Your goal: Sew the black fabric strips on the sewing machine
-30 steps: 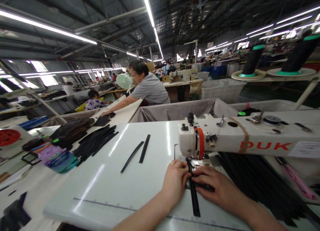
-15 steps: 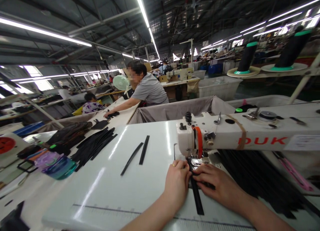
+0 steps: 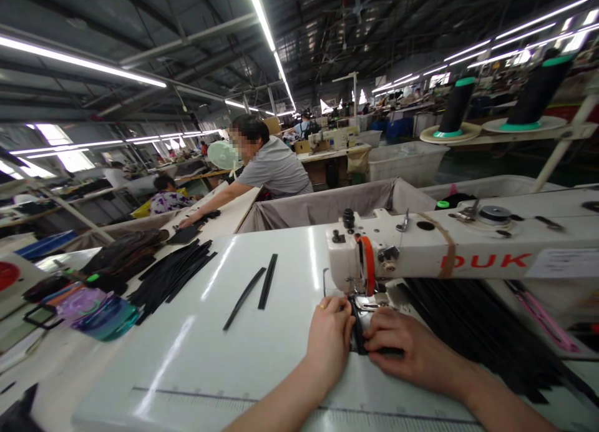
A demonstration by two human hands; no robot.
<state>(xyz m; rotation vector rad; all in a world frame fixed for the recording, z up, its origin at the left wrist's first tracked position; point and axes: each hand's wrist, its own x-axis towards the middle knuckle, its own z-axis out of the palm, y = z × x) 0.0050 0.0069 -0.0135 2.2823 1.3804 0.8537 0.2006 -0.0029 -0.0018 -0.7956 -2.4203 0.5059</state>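
Note:
A narrow black strip (image 3: 359,338) lies under the presser-foot area of a white sewing machine (image 3: 468,245). My left hand (image 3: 330,335) presses its closed fingers against the strip's left side, close to the needle. On the other side, my right hand (image 3: 402,344) has curled fingers with the tips at the strip's right edge. A dark thing (image 3: 392,351) shows beneath the right fingers; its kind cannot be made out. Two loose black strips (image 3: 267,282) rest on the white table (image 3: 187,357) to the left.
A pile of black strips (image 3: 175,276) lies at left, near a purple-blue jug (image 3: 105,313). More strips (image 3: 472,332) and pink-handled scissors (image 3: 547,319) are beneath the machine arm. Thread cones (image 3: 453,107) stand at right. A co-worker (image 3: 276,163) reaches over the adjoining table.
The black strip has moved forward under the machine, so less of it shows in front of my hands. My right hand has shifted slightly. The co-worker's hand has moved left.

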